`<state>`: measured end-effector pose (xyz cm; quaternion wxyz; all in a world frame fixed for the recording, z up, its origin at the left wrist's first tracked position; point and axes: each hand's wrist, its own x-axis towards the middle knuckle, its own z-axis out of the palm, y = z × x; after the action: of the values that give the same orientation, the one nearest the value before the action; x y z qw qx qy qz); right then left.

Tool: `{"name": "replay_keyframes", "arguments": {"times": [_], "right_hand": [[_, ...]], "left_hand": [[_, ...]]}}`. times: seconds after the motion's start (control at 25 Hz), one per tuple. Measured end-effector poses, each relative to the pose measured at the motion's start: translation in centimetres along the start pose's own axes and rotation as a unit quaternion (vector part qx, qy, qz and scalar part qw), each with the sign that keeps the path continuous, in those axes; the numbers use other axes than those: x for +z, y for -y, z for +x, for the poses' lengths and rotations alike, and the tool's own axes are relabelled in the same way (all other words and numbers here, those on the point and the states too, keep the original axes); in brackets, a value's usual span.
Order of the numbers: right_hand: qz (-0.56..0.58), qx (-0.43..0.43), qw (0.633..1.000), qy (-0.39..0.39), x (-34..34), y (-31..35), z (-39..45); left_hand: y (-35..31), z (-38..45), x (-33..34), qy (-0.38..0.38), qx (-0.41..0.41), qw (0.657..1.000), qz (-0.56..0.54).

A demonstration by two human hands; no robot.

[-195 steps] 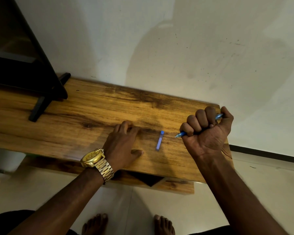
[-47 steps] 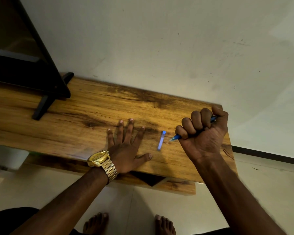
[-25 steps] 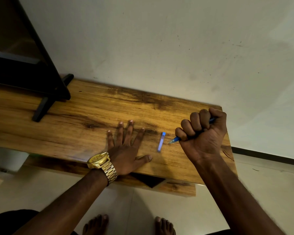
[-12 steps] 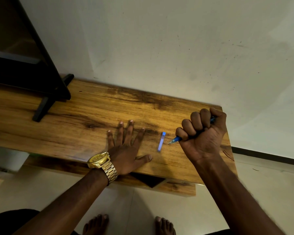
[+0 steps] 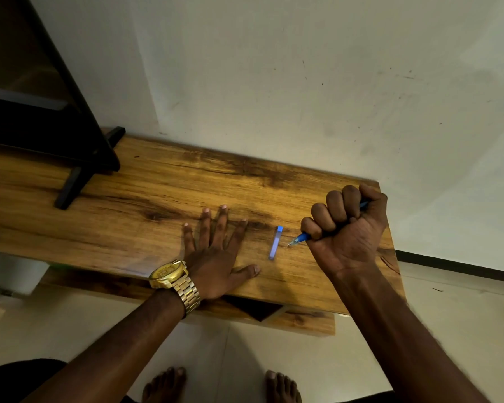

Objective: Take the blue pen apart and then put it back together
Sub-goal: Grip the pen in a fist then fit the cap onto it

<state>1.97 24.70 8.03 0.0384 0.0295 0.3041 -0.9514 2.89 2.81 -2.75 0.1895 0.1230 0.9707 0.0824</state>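
My right hand [image 5: 346,231] is a closed fist around the blue pen [image 5: 300,237]. The pen's tip pokes out to the lower left of the fist and rests on or just above the wooden table [image 5: 128,222]; its back end shows beside the thumb. The pen's blue cap [image 5: 276,242] lies alone on the table, just left of the tip. My left hand [image 5: 216,251] lies flat on the wood with fingers spread, left of the cap and not touching it. It wears a gold watch.
A black stand with an angled foot [image 5: 79,175] sits on the table's left end. A white wall rises behind the table. The table's right edge is close to my right fist. My bare feet are on the tiled floor below.
Nearly nothing: my right fist has shifted slightly, keeping the pen tip next to the cap. Since the oldest frame, my left hand's curled fingers have spread flat.
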Motion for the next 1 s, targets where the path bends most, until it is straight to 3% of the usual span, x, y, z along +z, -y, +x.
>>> {"name": "replay_keyframes", "arguments": {"times": [0.4, 1.0], "right_hand": [[0.043, 0.0, 0.997, 0.056, -0.29, 0.07, -0.03], [0.03, -0.005, 0.999, 0.035, -0.15, -0.05, 0.03]], "left_hand": [[-0.19, 0.03, -0.26, 0.004, -0.003, 1.0, 0.006], [0.01, 0.1, -0.09, 0.005, -0.001, 1.0, 0.002]]}}
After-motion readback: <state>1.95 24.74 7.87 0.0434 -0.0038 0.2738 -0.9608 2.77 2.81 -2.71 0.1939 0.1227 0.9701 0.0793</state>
